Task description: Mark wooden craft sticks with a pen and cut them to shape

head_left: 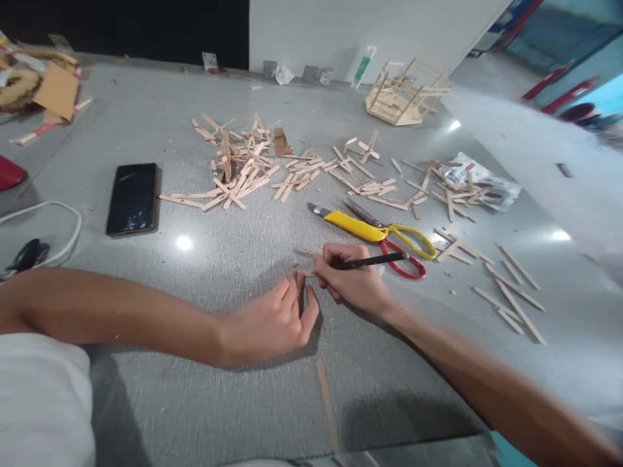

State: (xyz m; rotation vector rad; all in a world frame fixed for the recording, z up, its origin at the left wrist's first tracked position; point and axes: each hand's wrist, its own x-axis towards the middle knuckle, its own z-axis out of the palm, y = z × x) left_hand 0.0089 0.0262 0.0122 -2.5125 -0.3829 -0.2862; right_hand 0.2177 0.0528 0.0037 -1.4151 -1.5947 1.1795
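My right hand is closed around a slim black pen, whose far end sticks out to the right. Just left of it, my left hand pinches a small wooden stick piece against the table, most of it hidden by the fingers. The two hands almost meet there. Right beyond them lie a yellow box cutter with its blade end to the left and scissors with one yellow and one red handle loop. Loose popsicle sticks lie in a heap farther back.
A phone lies on the left, near a white cable. More thin sticks are scattered on the right by a plastic packet. At the back stand a stick-built frame and a green-labelled tube. Cardboard scraps sit far left.
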